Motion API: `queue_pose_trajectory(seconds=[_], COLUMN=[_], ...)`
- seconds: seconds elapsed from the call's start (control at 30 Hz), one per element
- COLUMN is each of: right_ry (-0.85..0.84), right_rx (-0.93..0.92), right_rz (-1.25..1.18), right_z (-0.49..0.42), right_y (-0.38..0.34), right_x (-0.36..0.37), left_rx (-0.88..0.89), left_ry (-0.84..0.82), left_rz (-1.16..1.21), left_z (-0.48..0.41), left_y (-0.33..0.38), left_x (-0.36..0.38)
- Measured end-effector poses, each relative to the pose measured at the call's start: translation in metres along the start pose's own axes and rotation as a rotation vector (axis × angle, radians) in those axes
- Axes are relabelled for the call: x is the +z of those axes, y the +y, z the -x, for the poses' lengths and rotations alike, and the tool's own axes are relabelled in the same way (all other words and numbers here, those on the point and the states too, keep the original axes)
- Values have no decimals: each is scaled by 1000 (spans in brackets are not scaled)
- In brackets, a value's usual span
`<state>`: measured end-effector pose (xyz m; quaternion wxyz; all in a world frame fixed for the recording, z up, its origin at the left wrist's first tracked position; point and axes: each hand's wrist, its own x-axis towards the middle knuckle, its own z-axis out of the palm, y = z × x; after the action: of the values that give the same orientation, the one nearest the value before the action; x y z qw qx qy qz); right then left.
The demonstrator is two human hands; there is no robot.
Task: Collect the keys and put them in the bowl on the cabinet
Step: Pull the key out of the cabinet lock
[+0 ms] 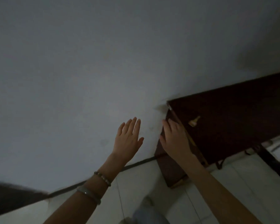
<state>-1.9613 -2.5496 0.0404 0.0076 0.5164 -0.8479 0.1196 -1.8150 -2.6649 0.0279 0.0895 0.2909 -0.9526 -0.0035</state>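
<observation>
In dim light, a small pale brass-coloured key lies flat on the top of a dark reddish-brown wooden cabinet that stands against a plain grey-white wall. It sits near the cabinet's left end, a little way in from the front edge; the blur makes it hard to say whether it is one key or a small bunch. The right hand rests at the cabinet's corner just beside the key, fingers spread and flat, gripping nothing, probably placed there to steady the reach before closing on the key. The left hand is lifted in front of the wall, apart from the cabinet, palm outward and fingers loosely extended, empty; a beaded bracelet and a pale bangle circle its wrist. It looks raised for balance rather than for work. No bowl shows in this view, so the drop-off point lies out of frame. The collecting step appears not yet done.
</observation>
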Motion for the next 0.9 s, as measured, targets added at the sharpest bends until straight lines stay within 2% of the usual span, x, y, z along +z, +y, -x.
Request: queue_pose_trajectory(seconds=[0.2, 0.37, 0.57, 0.77, 0.9], right_ry=[43, 93, 83, 48, 34], right_rx=[209, 345, 362, 395, 422], right_rz=[34, -45, -107, -118, -96], right_z=[2, -12, -21, -22, -28], right_y=[63, 104, 122, 127, 123], right_x=[-5, -2, 11, 15, 12], left_rx=[207, 493, 623, 786, 855], left_ry=[-10, -42, -122, -208, -131], left_rz=[78, 80, -32, 54, 137], left_z=[-61, -107, -151, -172, -173], left_y=[45, 69, 87, 93, 90], left_x=[17, 41, 66, 83, 82])
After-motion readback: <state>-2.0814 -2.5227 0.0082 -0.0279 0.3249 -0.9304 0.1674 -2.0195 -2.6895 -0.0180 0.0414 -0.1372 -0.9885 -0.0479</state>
